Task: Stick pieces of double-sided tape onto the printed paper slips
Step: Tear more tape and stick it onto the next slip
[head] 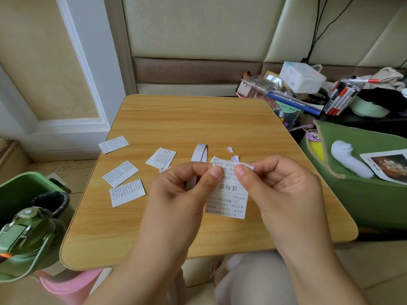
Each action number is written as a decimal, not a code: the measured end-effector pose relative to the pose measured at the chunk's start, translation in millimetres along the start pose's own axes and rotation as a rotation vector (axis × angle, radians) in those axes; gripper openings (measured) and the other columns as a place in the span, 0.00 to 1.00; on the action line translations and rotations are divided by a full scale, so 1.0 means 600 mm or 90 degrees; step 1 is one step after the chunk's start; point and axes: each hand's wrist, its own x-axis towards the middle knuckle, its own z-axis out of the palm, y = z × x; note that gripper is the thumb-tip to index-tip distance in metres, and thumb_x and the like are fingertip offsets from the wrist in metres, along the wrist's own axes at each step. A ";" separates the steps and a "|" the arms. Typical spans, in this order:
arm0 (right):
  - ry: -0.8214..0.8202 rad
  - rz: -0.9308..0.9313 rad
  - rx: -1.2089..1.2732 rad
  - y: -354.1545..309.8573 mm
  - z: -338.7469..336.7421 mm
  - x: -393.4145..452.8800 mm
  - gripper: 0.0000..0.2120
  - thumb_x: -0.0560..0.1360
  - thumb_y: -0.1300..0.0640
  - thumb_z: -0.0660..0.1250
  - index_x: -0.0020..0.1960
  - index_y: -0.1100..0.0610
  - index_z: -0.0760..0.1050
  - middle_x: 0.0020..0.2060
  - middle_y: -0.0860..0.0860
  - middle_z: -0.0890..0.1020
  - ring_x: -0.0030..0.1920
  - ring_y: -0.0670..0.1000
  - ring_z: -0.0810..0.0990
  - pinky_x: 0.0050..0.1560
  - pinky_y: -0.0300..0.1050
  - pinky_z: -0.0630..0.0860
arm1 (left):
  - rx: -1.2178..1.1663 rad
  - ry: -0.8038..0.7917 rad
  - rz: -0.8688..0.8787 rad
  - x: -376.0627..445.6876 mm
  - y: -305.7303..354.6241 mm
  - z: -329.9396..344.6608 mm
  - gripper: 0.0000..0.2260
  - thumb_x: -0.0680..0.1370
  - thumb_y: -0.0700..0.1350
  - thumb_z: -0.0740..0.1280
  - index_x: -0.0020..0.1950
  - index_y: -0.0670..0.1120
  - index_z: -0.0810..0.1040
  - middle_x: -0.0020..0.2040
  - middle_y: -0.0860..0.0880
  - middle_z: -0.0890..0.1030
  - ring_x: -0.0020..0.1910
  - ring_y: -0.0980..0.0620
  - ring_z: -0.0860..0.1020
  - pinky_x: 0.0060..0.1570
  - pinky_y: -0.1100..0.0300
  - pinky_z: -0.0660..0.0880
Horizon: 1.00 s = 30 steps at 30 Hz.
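Two bare hands meet over the middle of a small wooden table [198, 119], both working at the top edge of one printed paper slip [228, 194]. The left hand [182, 186] pinches the slip's upper left corner between thumb and forefinger, with the other fingers curled under. The right hand [282, 183] pinches the upper right part of the same edge, where a short white piece of double-sided tape [245, 165] lies along the top of the slip; whether the tape is fully stuck down cannot be told. The slip is held just above the tabletop with its large characters upside down to the camera. Just behind the hands a roll of double-sided tape [200, 153] stands on its edge, partly hidden by the left hand. Two small white scraps [230, 149] lie near the roll, towards the right. Four more printed slips lie flat on the left part of the table: one at the far left edge [113, 144], one near the roll [161, 158], and two close together nearer the person [120, 173] [127, 192]. A green bin [26, 188] sits beside the table on the left, with a green bottle [24, 241] in front of it. On the right is a green bag [363, 190] holding a white object and a photo print, and behind it a cluttered pile of boxes and pens [339, 97].
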 end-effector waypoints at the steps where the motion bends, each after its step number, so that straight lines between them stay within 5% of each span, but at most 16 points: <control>1: -0.005 0.002 0.010 0.000 0.000 0.000 0.08 0.63 0.52 0.77 0.36 0.53 0.79 0.33 0.52 0.84 0.34 0.48 0.82 0.36 0.37 0.78 | -0.004 0.002 0.002 0.000 0.000 0.001 0.08 0.70 0.48 0.69 0.38 0.45 0.84 0.38 0.37 0.81 0.36 0.52 0.76 0.39 0.64 0.72; 6: -0.032 0.047 0.091 0.011 -0.002 -0.007 0.04 0.63 0.55 0.74 0.37 0.51 0.81 0.33 0.51 0.84 0.34 0.45 0.80 0.37 0.34 0.75 | -0.077 0.031 -0.004 0.002 -0.003 0.003 0.07 0.68 0.48 0.69 0.34 0.46 0.84 0.31 0.48 0.80 0.31 0.59 0.75 0.32 0.71 0.70; 9: -0.038 0.052 0.093 0.018 -0.001 -0.016 0.02 0.64 0.55 0.73 0.35 0.51 0.81 0.31 0.51 0.83 0.33 0.44 0.79 0.36 0.33 0.74 | -0.098 0.015 -0.003 0.004 -0.012 -0.002 0.06 0.68 0.49 0.75 0.36 0.47 0.84 0.33 0.44 0.76 0.34 0.51 0.70 0.37 0.61 0.67; 14: -0.061 -0.014 -0.003 0.009 -0.015 0.000 0.07 0.67 0.61 0.76 0.35 0.53 0.79 0.29 0.48 0.82 0.31 0.42 0.78 0.34 0.32 0.73 | -0.076 0.020 -0.014 0.005 -0.006 -0.013 0.08 0.60 0.53 0.71 0.31 0.50 0.79 0.30 0.40 0.61 0.33 0.47 0.58 0.36 0.53 0.54; 19: -0.198 -0.033 -0.147 -0.005 -0.029 0.022 0.05 0.64 0.56 0.73 0.38 0.53 0.79 0.31 0.48 0.82 0.31 0.43 0.79 0.36 0.35 0.74 | 0.103 -0.106 0.010 0.025 0.005 -0.029 0.14 0.64 0.59 0.71 0.40 0.50 0.84 0.32 0.34 0.69 0.34 0.45 0.63 0.38 0.54 0.58; 24: -0.161 -0.026 -0.126 0.000 -0.027 0.020 0.06 0.65 0.58 0.75 0.38 0.52 0.79 0.32 0.48 0.83 0.33 0.44 0.80 0.37 0.34 0.75 | 0.043 -0.078 0.022 0.031 -0.004 -0.021 0.07 0.68 0.49 0.72 0.35 0.46 0.84 0.29 0.43 0.73 0.32 0.53 0.68 0.34 0.66 0.66; 30: -0.093 0.070 -0.002 0.018 -0.023 -0.003 0.03 0.64 0.55 0.71 0.36 0.54 0.80 0.32 0.51 0.84 0.33 0.45 0.80 0.36 0.35 0.75 | -0.080 0.003 -0.025 0.023 -0.026 -0.018 0.09 0.68 0.51 0.72 0.39 0.47 0.85 0.42 0.40 0.73 0.39 0.46 0.65 0.44 0.52 0.62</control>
